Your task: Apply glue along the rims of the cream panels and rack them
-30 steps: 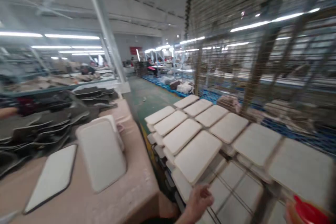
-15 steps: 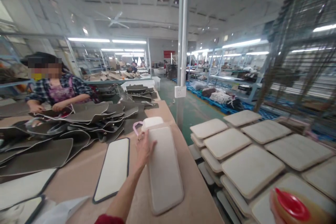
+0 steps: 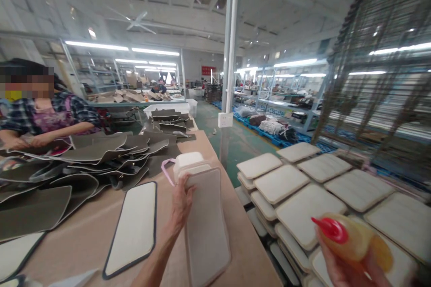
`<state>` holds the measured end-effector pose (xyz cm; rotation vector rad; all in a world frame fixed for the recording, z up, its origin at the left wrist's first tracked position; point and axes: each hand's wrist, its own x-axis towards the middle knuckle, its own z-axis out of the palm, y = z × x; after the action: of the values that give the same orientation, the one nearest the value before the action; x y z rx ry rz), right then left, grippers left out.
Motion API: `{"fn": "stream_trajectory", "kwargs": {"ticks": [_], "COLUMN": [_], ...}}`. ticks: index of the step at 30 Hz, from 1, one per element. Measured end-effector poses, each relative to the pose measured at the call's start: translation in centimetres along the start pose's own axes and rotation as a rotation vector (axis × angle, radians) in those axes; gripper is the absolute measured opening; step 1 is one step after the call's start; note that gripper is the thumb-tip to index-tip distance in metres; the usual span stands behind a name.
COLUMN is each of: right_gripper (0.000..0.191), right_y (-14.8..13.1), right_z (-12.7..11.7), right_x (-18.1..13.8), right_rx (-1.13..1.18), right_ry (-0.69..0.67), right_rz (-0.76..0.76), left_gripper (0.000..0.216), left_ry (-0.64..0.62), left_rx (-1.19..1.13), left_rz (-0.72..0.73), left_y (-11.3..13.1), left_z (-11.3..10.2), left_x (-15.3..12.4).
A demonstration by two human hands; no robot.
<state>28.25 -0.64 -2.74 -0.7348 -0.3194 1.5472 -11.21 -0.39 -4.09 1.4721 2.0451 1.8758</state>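
My left hand (image 3: 181, 202) grips the far left edge of a long beige pad (image 3: 206, 224) and lifts that end off the pink-brown table (image 3: 84, 233). My right hand (image 3: 350, 265), low at the right, is wrapped round a yellowish squeeze bottle (image 3: 360, 241) with a red pointed cap, its tip aimed left. A white pad with a dark border (image 3: 133, 228) lies flat on the table just left of my forearm. Behind the lifted pad stands a white box (image 3: 187, 161) with a pink strap.
Stacks of beige pads (image 3: 310, 202) fill racks on the right. Dark grey cut pieces (image 3: 87, 161) are piled on the table's far left, where a person in a plaid shirt (image 3: 43, 116) works. A white pillar (image 3: 229, 63) rises beyond the table; wire shelving (image 3: 384, 80) stands at right.
My view swung left from the racks to the table. My left hand came up from below, reached the beige pad and now raises its far end. The bottle rose further into view.
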Motion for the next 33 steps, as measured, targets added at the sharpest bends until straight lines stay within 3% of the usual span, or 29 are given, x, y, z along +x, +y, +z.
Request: {"fn": "stream_trajectory", "kwargs": {"ticks": [2, 4, 6, 8, 11, 15, 18, 24, 30, 33], "right_gripper": [0.026, 0.026, 0.033, 0.040, 0.043, 0.048, 0.057, 0.054, 0.074, 0.075], "right_y": [-0.4, -1.0, -1.9, -3.1, -5.3, -7.7, -8.8, -9.7, -9.5, -9.2], "right_z": [2.6, 5.1, 7.1, 8.5, 9.8, 10.0, 9.7, 9.1, 9.6, 9.7], "right_x": [-1.3, -2.4, -3.0, -3.2, -3.4, -3.5, -3.6, -4.7, -5.5, -5.4], "right_rx": [0.050, 0.088, 0.060, 0.009, -0.050, -0.202, -0.357, -0.528, -0.517, -0.499], "right_ry": [0.094, 0.094, -0.039, -0.175, -0.293, -0.427, -0.529, -0.665, -0.718, -0.777], "right_rz": [-0.070, -0.152, -0.289, -0.406, -0.492, -0.495, -0.452, -0.339, -0.254, -0.190], "left_gripper": [0.049, 0.058, 0.052, 0.044, 0.041, 0.033, 0.021, 0.005, 0.009, 0.014], "left_ry": [-0.093, -0.165, -0.223, -0.337, -0.696, -1.193, -1.451, -1.703, -1.851, -1.903], "left_rx": [-0.203, -0.330, -0.377, -0.368, -0.336, -0.310, -0.230, -0.149, -0.173, -0.204], "left_rz": [-0.180, -0.321, -0.355, -0.294, -0.208, -0.172, -0.158, -0.091, -0.060, -0.060], "left_y": [2.4, 4.9, 7.5, 10.1, 13.9, 18.1, 20.5, 23.0, 24.1, 24.4], "left_z": [0.3, 0.8, 1.2, 1.4, 1.0, -0.4, -1.2, -1.6, -1.9, -2.0], "left_x": [-1.9, -3.7, -4.9, -5.2, -4.7, -4.2, -4.2, -4.3, -4.4, -4.5]}}
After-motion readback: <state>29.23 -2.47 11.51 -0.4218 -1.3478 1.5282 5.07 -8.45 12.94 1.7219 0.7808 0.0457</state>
